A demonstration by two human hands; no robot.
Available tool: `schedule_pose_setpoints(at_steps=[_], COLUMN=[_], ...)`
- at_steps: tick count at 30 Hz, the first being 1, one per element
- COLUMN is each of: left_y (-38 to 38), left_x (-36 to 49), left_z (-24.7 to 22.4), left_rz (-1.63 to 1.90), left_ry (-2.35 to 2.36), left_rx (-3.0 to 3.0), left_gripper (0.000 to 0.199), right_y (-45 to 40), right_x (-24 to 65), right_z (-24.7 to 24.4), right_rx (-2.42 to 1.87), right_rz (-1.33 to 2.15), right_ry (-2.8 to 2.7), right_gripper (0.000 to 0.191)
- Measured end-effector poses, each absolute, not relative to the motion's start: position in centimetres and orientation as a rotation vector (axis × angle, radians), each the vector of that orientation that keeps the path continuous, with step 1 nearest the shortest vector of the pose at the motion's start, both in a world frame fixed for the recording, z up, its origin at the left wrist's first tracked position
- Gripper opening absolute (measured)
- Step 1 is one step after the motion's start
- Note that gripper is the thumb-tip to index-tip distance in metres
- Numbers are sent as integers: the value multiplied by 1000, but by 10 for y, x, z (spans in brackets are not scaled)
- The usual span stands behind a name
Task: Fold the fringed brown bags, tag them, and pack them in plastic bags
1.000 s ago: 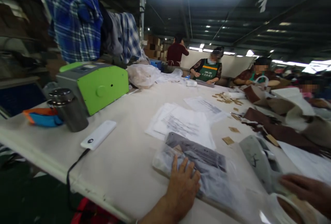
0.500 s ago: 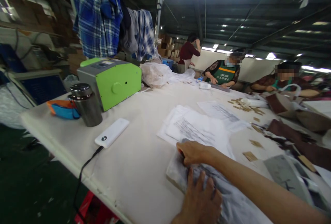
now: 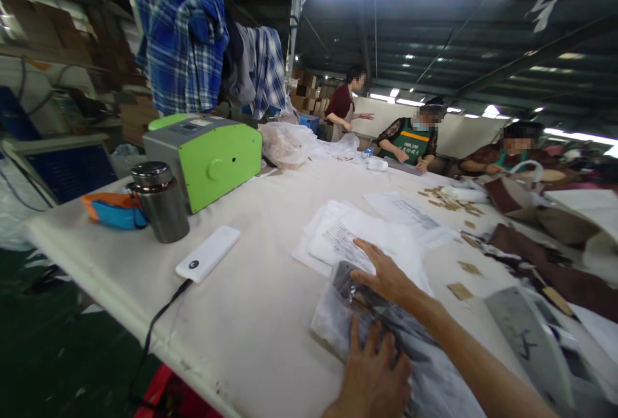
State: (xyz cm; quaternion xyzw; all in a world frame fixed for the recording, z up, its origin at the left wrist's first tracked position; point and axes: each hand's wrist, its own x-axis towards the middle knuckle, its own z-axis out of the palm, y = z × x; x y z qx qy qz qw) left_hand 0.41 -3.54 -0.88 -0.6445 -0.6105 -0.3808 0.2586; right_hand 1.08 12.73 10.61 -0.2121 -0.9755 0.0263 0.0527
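Note:
A dark item in a clear plastic bag (image 3: 326, 323) lies on the pale table near its front edge. My left hand (image 3: 376, 366) rests on the bag with its fingers spread. My right hand (image 3: 386, 276) is over the far end of the bag, thumb and fingers apart, with nothing seen between them. Beyond it lie printed white plastic bags (image 3: 338, 234), partly behind my right hand. Part of the dark item is hidden by my hands and right forearm.
A white power bank (image 3: 210, 254) with a black cable, a steel flask (image 3: 167, 209) and a green machine (image 3: 222, 163) are at left. Tan pieces (image 3: 459, 290), brown material (image 3: 541, 263) and a grey template (image 3: 528, 341) lie at right. People work across the table.
My right hand has opened and lifted off the far end of the bag, uncovering the dark item's end. My left hand has stayed on the bag. The view has shifted slightly.

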Motion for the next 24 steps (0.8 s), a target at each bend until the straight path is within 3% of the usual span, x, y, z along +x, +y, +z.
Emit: schedule_pose_setpoints(at_steps=[5,8,13,16,20,24], left_y=[-28,-21,-12,-18,-31,-37], left_x=[-23,-73,-132,-140,-144,-146], left_z=[-30,-46,-41,-20,14,35], left_rz=[-1133,-834,-699,-922,-1511,-1719], left_ry=[-1739,-1772,-2429,-2570,-2784,-2991], left_rx=[-1733,-1852,-2110,-2001,-1605,-1450], left_gripper=[36,62,62,64,68,55], right_y=[107,114,129,137,148,160], right_x=[53,54,58,79,108,117], right_z=[51,29,33,44,36,9], right_rx=[-886,-849,-798,-827,-981,-1086], right_rz=[153,280,569,578,264,451], right_ry=[-2830,-2783,-2521,-2360,-2493,-2507], right_gripper=[65,63,61,60,63,55])
